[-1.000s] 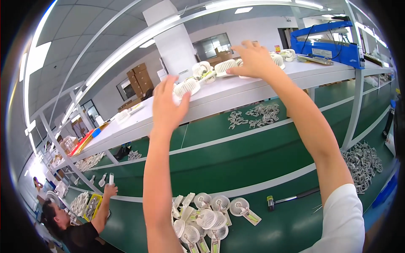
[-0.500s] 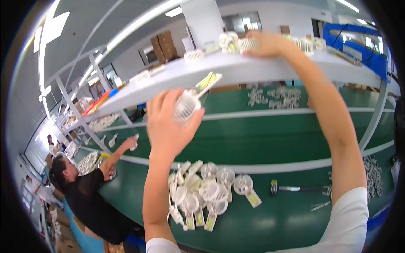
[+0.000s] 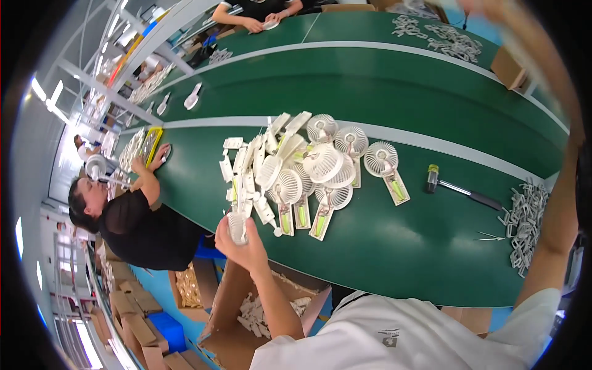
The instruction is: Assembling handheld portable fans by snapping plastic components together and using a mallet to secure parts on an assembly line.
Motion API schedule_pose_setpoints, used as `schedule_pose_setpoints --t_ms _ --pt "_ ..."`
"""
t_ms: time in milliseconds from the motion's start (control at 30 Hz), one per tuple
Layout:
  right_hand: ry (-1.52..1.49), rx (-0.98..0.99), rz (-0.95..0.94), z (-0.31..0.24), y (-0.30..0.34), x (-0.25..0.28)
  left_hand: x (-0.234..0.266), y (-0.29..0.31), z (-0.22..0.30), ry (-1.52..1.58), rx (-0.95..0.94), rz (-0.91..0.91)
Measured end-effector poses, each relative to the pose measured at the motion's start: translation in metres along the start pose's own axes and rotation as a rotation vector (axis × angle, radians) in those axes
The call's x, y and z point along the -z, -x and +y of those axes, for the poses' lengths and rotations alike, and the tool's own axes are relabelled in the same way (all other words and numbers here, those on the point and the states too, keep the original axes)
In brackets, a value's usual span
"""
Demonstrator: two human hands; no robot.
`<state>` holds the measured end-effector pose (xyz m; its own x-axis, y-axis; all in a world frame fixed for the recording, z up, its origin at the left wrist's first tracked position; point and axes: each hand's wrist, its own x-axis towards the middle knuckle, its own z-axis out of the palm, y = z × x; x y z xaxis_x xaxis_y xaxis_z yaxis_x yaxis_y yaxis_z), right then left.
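Left hand (image 3: pixel 249 251) clasped round a white fan (image 3: pixel 237 228), right hand (image 3: pixel 487 7) outstretched, blurred, its grip unclear

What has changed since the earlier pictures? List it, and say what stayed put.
The left hand has taken a white fan from the shelf down to the near left edge of the fan heap. The right hand, earlier at a fan up there, is blurred at the upper right; its hold can't be told. The heap and the hammer stayed on the green bench.
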<state>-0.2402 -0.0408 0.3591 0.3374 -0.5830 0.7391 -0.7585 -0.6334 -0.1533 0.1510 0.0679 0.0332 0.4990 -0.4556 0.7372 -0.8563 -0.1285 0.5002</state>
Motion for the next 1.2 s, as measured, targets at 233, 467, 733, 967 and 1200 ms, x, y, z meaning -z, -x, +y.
schedule_pose_setpoints --t_ms 233,467,733,967,1200 --pt "-0.303 -0.308 -0.363 -0.031 0.204 -0.088 -0.030 0.026 -0.033 -0.221 -0.030 -0.095" --pt "-0.170 -0.241 -0.419 -0.063 0.290 -0.134 -0.042 0.018 0.001 -0.299 -0.057 -0.178" --pt "-0.192 -0.164 -0.366 -0.061 0.264 -0.140 -0.027 0.003 0.029 -0.171 -0.158 0.055" --pt "-0.003 -0.110 -0.220 0.084 0.204 -0.131 0.001 0.077 0.116 0.260 -0.550 -0.501" --pt "-0.231 0.192 -0.370 0.179 0.197 -0.214 -0.040 0.093 0.122 0.397 -0.549 -0.851"
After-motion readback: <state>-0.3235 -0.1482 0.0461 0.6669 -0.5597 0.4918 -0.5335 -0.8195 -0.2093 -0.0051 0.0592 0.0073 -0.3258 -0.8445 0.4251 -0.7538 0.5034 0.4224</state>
